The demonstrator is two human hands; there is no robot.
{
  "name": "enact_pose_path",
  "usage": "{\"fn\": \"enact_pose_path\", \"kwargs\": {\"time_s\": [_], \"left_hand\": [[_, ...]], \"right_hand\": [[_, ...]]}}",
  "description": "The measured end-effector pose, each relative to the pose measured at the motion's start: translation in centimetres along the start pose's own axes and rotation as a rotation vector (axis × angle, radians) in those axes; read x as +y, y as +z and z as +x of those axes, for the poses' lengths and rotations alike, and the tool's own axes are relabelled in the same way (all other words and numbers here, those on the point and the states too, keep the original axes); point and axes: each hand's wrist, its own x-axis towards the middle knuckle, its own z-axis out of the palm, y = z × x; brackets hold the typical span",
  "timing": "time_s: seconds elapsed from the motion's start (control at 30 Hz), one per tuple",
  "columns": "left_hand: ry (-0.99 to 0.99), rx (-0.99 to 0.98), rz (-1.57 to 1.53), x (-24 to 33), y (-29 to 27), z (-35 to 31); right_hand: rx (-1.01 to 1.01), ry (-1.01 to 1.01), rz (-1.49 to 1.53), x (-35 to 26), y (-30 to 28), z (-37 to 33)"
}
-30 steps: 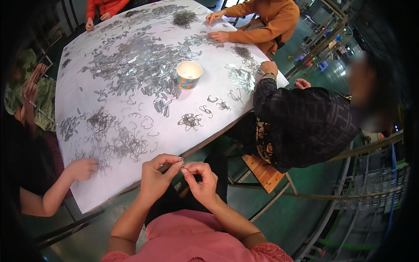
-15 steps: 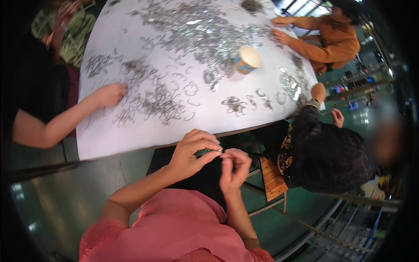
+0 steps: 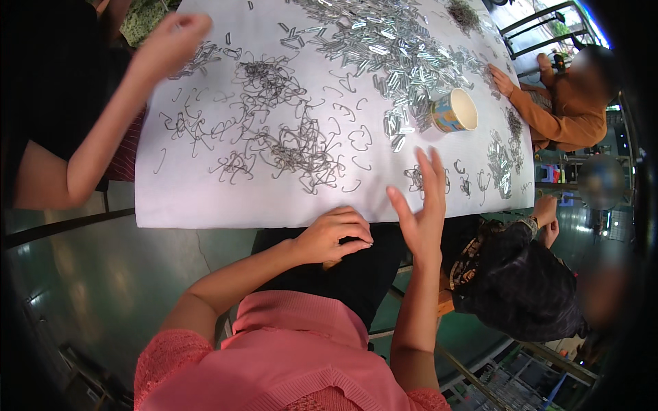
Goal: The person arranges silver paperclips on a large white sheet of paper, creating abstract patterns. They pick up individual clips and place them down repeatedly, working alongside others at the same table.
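Note:
My left hand (image 3: 336, 236) is closed at the table's near edge, thumb and fingers pressed together. Something tiny and shiny shows at its fingertips, too small to name. My right hand (image 3: 425, 212) is raised with its fingers spread and nothing visible in it. It is nearest a small heap of bent wire hooks (image 3: 415, 179), part of which it hides. A larger tangle of thin wire hooks (image 3: 301, 154) lies beyond my left hand, on the white tabletop (image 3: 185, 205).
A paper cup (image 3: 444, 115) stands beside a wide spread of shiny metal clips (image 3: 384, 48). At the left, a co-worker's blurred hand (image 3: 178, 41) is raised over the table. Across to the right is an orange sleeve (image 3: 555, 116); a dark-jacketed person (image 3: 514, 274) sits close on my right.
My hands were together, fingertips meeting; now the right has moved away forward and right and spread its fingers. The left stays closed. The left co-worker's hand has lifted away from the hooks.

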Motion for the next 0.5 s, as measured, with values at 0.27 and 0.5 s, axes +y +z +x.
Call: {"fn": "enact_pose_path", "kwargs": {"time_s": [0.27,0.5], "left_hand": [[0.056,-0.056,0.004,-0.4,-0.2,0.2],[0.055,-0.030,-0.030,-0.6,-0.4,0.1]], "right_hand": [[-0.118,0.006,-0.088,3.2,7.4,8.9],[-0.139,-0.038,-0.231,4.0,11.3,11.2]]}}
